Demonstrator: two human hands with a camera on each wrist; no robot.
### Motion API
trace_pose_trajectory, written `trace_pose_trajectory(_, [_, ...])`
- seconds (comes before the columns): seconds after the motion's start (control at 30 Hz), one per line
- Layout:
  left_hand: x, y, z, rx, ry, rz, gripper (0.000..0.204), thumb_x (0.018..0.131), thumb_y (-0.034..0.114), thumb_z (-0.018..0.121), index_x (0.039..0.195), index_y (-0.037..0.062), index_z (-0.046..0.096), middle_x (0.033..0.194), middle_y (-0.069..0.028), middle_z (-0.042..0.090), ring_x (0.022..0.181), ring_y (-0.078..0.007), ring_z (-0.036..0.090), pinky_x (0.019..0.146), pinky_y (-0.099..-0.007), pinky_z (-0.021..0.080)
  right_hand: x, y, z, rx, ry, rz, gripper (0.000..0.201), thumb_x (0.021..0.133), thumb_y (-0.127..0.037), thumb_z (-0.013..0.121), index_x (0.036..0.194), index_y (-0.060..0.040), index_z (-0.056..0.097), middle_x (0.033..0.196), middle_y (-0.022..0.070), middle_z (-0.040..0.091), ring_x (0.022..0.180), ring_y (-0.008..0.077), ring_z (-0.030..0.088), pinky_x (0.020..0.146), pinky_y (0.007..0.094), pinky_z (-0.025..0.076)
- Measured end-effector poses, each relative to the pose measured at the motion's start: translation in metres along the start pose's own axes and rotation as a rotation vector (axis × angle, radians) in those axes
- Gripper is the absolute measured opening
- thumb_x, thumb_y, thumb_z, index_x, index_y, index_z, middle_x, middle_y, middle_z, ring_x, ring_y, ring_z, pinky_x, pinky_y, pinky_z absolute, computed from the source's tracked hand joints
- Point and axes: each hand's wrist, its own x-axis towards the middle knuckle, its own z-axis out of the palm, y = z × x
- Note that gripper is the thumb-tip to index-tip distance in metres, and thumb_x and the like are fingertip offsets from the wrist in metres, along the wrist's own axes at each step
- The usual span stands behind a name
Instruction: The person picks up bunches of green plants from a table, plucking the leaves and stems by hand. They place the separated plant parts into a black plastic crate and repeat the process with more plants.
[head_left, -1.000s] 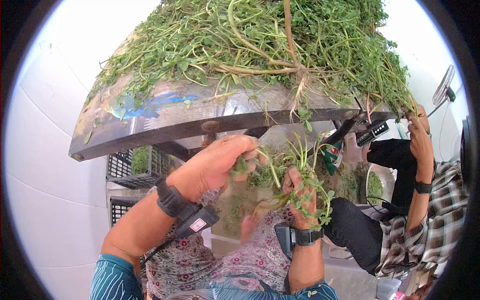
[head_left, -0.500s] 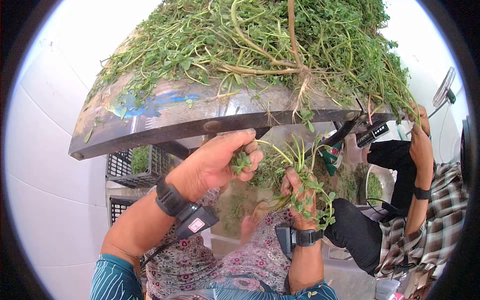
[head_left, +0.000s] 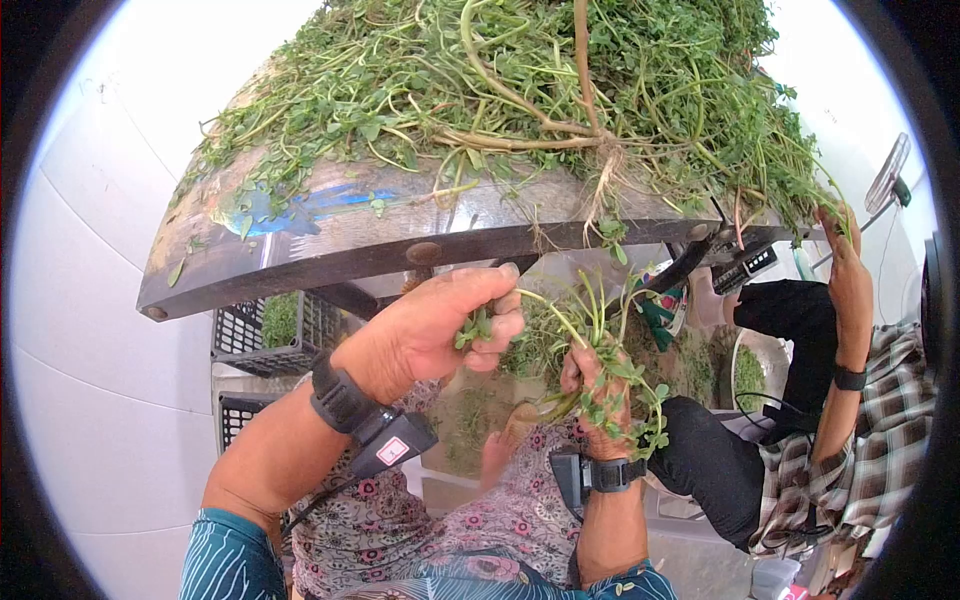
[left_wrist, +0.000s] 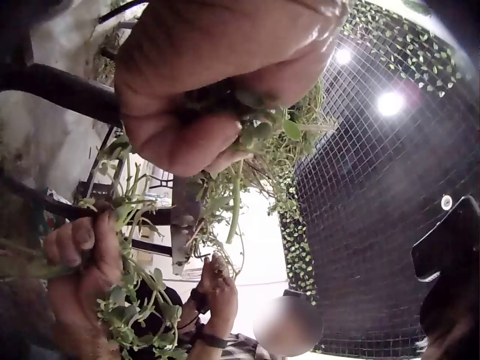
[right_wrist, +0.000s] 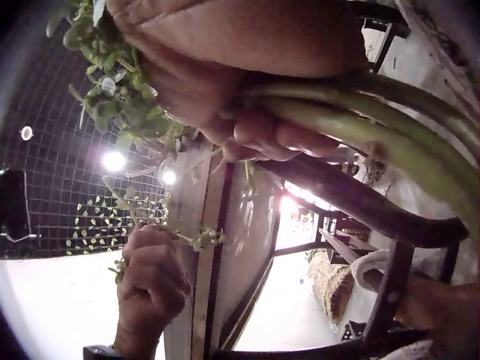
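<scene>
ok so tiny change vs half a sec ago: the left hand (head_left: 430, 325) has its leafy sprig (head_left: 474, 330) tucked a bit closer in the curled fingers, and the thin stem (head_left: 553, 307) running over to the other side dips lower. right hand (head_left: 595, 390) has barely moved, fingers round a bunch of greens (head_left: 655, 405), w/ thick stems (right_wrist: 420, 150) poking out past the fingers in the right wrist view. so hands are apart but both gripping, joined only by that stem. afaict that means the sprig and bunch aren't separated yet, tho can't tell where the stem ends inside the grip.

bunch is below the front edge of the tabletop (head_left: 350, 215), big heap of greens (head_left: 400, 95) on top, rooted plant (head_left: 606, 165) lying at its near side. black crate (head_left: 235, 335) w/ more greens underneath. btw the other person's hand (head_left: 850, 290) over on the right is more upright now.
</scene>
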Motion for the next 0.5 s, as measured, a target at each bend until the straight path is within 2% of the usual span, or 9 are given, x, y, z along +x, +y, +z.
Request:
trace_pose_trajectory(0.03, [-0.001,0.0,0.001,0.063,0.01,0.018,0.027,0.089,0.029,0.044,0.071,0.0094,0.044,0.058,-0.0001,0.045,0.046,-0.0086,0.036,0.037,-0.022,0.028,-0.003,0.0,-0.001,-0.126,0.006,-0.088,0.015,0.086,-0.016,0.045,0.093,-0.0033,0.051,0.069,0.0031,0.046,0.06,0.0128,0.045,0.053,0.0261,0.036])
trace_pose_trajectory(0.1, [-0.002,0.0,0.003,0.189,0.03,0.054,0.027,0.089,0.029,0.045,0.071,0.0098,0.045,0.058,0.0005,0.045,0.047,-0.0081,0.037,0.037,-0.0222,0.028,-0.003,0.006,-0.002,-0.118,-0.002,-0.094,0.015,0.087,-0.016,0.045,0.093,-0.0039,0.051,0.069,0.0029,0.046,0.061,0.0126,0.045,0.055,0.0257,0.036])
trace_pose_trajectory(0.17, [-0.003,0.0,0.004,0.189,0.032,0.051,0.026,0.089,0.028,0.045,0.072,0.0088,0.044,0.06,0.0,0.043,0.047,-0.0077,0.035,0.038,-0.0214,0.028,0.003,0.016,0.0,0.149,-0.03,0.069,0.015,0.087,-0.018,0.044,0.092,-0.0045,0.05,0.07,0.0026,0.046,0.062,0.0124,0.044,0.056,0.0251,0.036])
trace_pose_trajectory(0.27, [-0.002,0.001,0.004,0.187,0.041,0.051,0.025,0.09,0.027,0.045,0.073,0.0085,0.044,0.06,0.0002,0.042,0.046,-0.0076,0.034,0.039,-0.0207,0.028,0.0,0.003,-0.001,0.105,-0.043,0.048,0.02,0.089,-0.024,0.044,0.088,-0.0052,0.049,0.071,0.001,0.045,0.061,0.0115,0.043,0.055,0.0248,0.035])
trace_pose_trajectory(0.37, [-0.001,0.001,0.0,0.177,0.024,0.041,0.024,0.09,0.026,0.045,0.074,0.0087,0.045,0.059,0.0008,0.043,0.045,-0.0076,0.034,0.038,-0.0205,0.028,0.001,-0.001,0.004,0.5,0.055,0.25,0.021,0.089,-0.026,0.045,0.086,-0.0055,0.049,0.069,0.0002,0.044,0.057,0.0112,0.041,0.052,0.0249,0.034])
trace_pose_trajectory(0.47, [-0.002,0.002,0.005,0.231,0.097,0.046,0.023,0.089,0.025,0.046,0.073,0.009,0.046,0.058,0.0014,0.043,0.044,-0.0077,0.036,0.037,-0.0203,0.028,0.0,0.006,0.006,0.24,0.063,0.04,0.024,0.088,-0.029,0.045,0.082,-0.0057,0.048,0.068,0.0004,0.043,0.055,0.011,0.04,0.05,0.0246,0.032])
trace_pose_trajectory(0.5, [-0.003,0.002,0.007,0.259,0.138,0.051,0.023,0.089,0.025,0.046,0.073,0.0091,0.046,0.057,0.0016,0.043,0.044,-0.0077,0.036,0.037,-0.0203,0.028,0.001,0.003,0.005,0.254,0.031,0.101,0.024,0.088,-0.029,0.046,0.082,-0.006,0.048,0.068,0.0008,0.043,0.056,0.011,0.04,0.05,0.0244,0.032])
